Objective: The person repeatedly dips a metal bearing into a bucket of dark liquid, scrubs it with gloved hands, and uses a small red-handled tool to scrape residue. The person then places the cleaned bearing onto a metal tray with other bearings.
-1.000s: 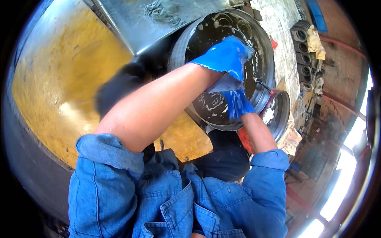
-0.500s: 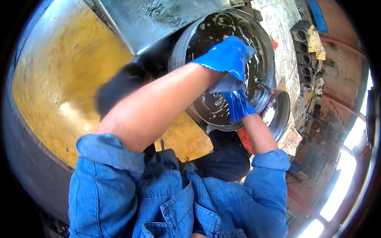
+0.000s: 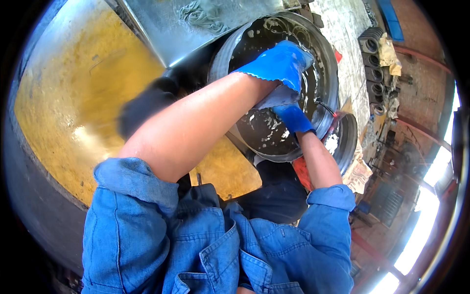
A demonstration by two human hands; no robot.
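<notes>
A large round metal tub (image 3: 223, 63) holds dark liquid with pale froth or glints on it. Over this liquid is my left hand (image 3: 286, 61) in a blue rubber glove, its back turned up and its fingers bent down out of sight. My right hand (image 3: 296, 117), gloved in the same blue, reaches in from the tub's near right side. Its fingers go under the loose cuff of the left glove, so they are hidden. Whether either hand holds anything does not show.
A smaller round metal container (image 3: 348, 139) stands against the tub's near right side. Beyond the tub lies a metal tray (image 3: 156, 24) with a grey-green cloth (image 3: 198, 14). A yellow surface (image 3: 63, 108) spreads at left. Several ring-shaped metal parts (image 3: 373, 73) line the right.
My right hand has moved farther in and a little left, its fingers slipping beneath the left cuff. My left hand has shifted slightly farther from me.
</notes>
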